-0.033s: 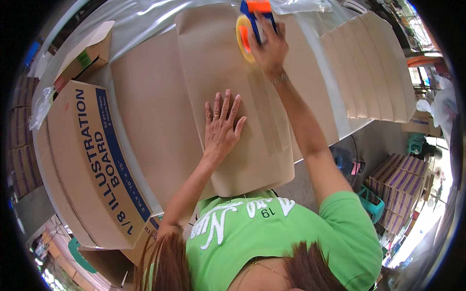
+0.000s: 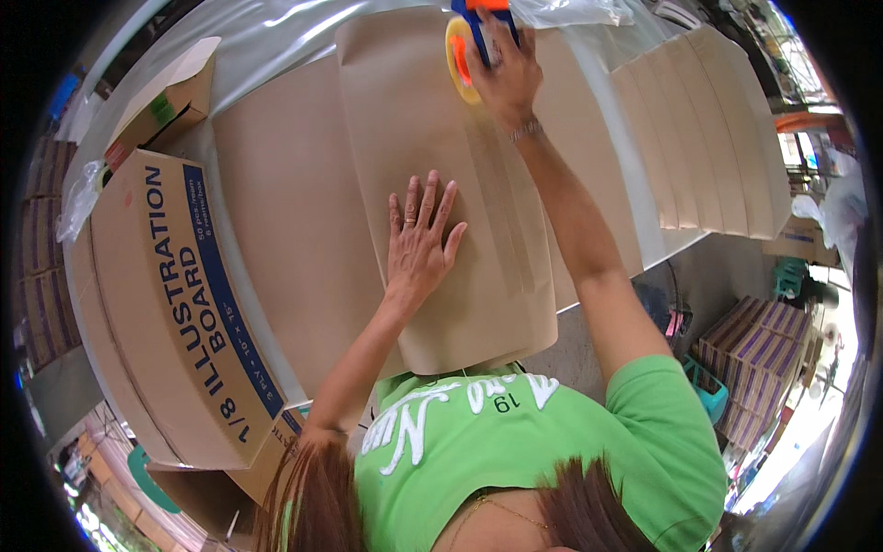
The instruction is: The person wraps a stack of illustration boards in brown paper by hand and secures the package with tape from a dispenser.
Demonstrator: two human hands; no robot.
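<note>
My left hand [image 2: 421,241] lies flat on a folded sheet of brown paper [image 2: 405,110], its fingers spread and nothing in it. Farther off, at the sheet's far edge, my right hand [image 2: 508,81] is wrapped round a blue and orange tape dispenser [image 2: 474,32]. The dispenser carries a yellowish roll of tape [image 2: 453,63] with an orange hub. From below the dispenser a strip of clear brown tape [image 2: 504,207] runs down the paper toward me, right of my left hand.
On the left stands a printed cardboard box [image 2: 175,313], with an open carton [image 2: 175,97] beyond it. At the right lies a fanned stack of brown sheets [image 2: 699,138]. Past the table's right edge are striped bundles [image 2: 759,359] and a teal stool [image 2: 706,386].
My right hand and the tape dispenser have shifted slightly away from me and to the left. My left hand stays in place.
</note>
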